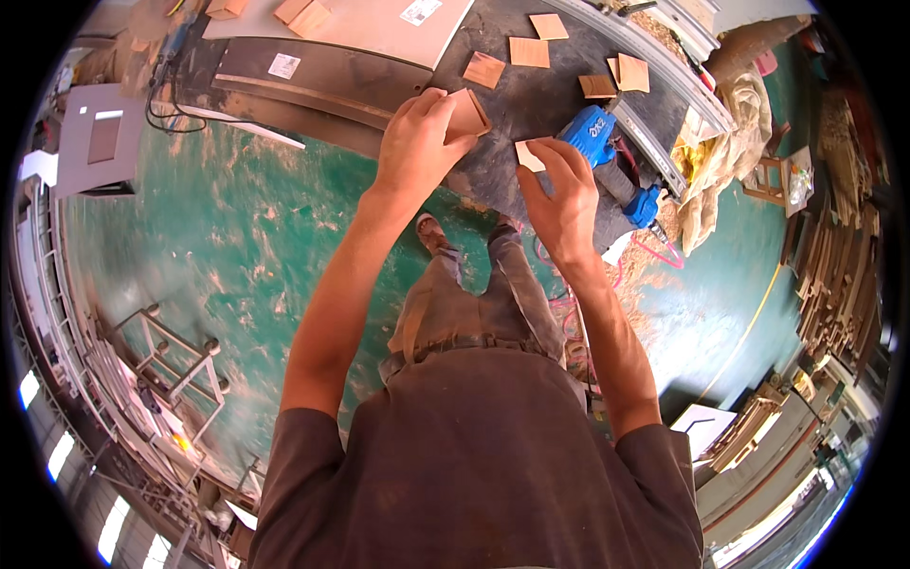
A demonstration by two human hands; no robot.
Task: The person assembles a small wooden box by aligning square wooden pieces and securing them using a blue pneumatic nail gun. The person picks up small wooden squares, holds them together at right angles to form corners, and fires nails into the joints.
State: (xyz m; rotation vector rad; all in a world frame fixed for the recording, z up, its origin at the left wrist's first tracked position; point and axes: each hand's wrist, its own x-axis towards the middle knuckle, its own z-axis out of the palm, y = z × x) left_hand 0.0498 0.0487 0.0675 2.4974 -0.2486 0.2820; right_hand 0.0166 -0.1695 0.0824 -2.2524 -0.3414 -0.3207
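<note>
Left hand (417, 142) pinching at least one wooden piece (464, 116) at twelve o'clock, right hand (561, 194) narrowly curled by one pale piece (527, 156) at one o'clock, grip unclear, three loose wooden squares (529, 52) beyond, one blue power tool (590, 136) at two o'clock

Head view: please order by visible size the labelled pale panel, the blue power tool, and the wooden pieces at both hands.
1. Labelled pale panel
2. Blue power tool
3. Wooden piece at left hand, wooden piece at right hand: unranked, both partly hidden
</note>
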